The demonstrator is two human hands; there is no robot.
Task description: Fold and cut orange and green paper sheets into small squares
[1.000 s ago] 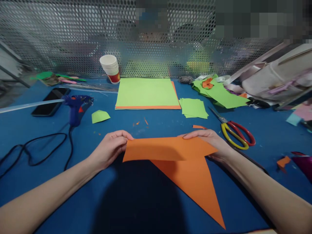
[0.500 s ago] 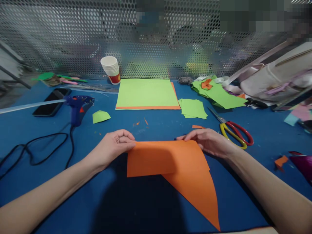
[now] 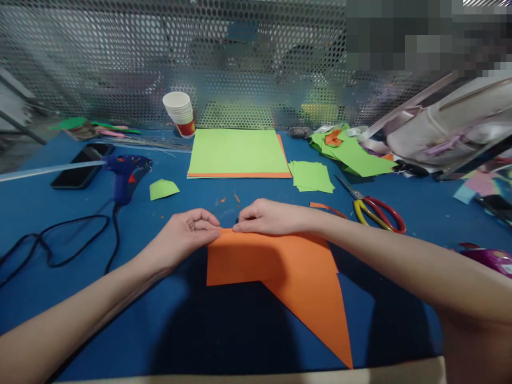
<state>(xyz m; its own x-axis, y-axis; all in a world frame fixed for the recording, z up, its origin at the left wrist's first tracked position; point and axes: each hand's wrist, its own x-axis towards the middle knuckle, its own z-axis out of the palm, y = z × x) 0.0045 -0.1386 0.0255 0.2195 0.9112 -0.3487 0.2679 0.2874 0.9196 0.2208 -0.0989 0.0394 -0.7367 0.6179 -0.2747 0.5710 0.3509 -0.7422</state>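
Left hand (image 3: 184,233) pinches the orange paper (image 3: 298,277) by its corner; right hand (image 3: 267,216), nipped on the fold just beside, could skew the crease should the left slip

The left forearm (image 3: 108,296) and right forearm (image 3: 380,256) are seen bare, both smoothly tapered toward 2 slim wrists (image 3: 155,264); the left hand (image 3: 184,234) and right hand (image 3: 270,216) are likewise uncovered, with slender fingers (image 3: 205,215) shown.

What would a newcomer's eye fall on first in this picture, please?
Most likely the folded orange paper at the front centre of the blue table, with the left hand and right hand at its far edge. Next comes the bright green sheet behind it, then the scissors to the right.
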